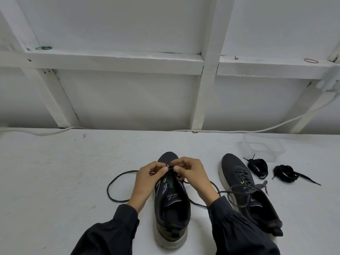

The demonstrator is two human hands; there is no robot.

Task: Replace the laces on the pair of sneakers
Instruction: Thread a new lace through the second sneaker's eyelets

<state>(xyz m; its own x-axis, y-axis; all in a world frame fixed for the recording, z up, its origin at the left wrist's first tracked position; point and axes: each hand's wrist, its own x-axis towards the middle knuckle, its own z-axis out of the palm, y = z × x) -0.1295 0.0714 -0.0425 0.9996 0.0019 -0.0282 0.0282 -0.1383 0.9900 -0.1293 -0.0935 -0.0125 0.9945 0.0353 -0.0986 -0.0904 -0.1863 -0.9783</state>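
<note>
A dark sneaker point(172, 210) with a pale sole lies in front of me, toe pointing away. My left hand point(149, 178) and my right hand point(191, 173) meet over its front eyelets, each pinching the thin dark lace point(114, 181). That lace loops out over the white surface to the left and trails off to the right. A second dark sneaker point(237, 170) lies to the right, with a grey lace point(244, 188) loosely threaded through it. Two bundled black laces point(257, 165) point(284, 173) lie further right.
A clear plastic box point(262, 148) stands at the back right on the white surface point(55, 172). A white cable point(257, 128) runs along the foot of the white framed wall point(128, 96). Rubber bands point(43, 48) point(311, 61) lie on the wall's ledge.
</note>
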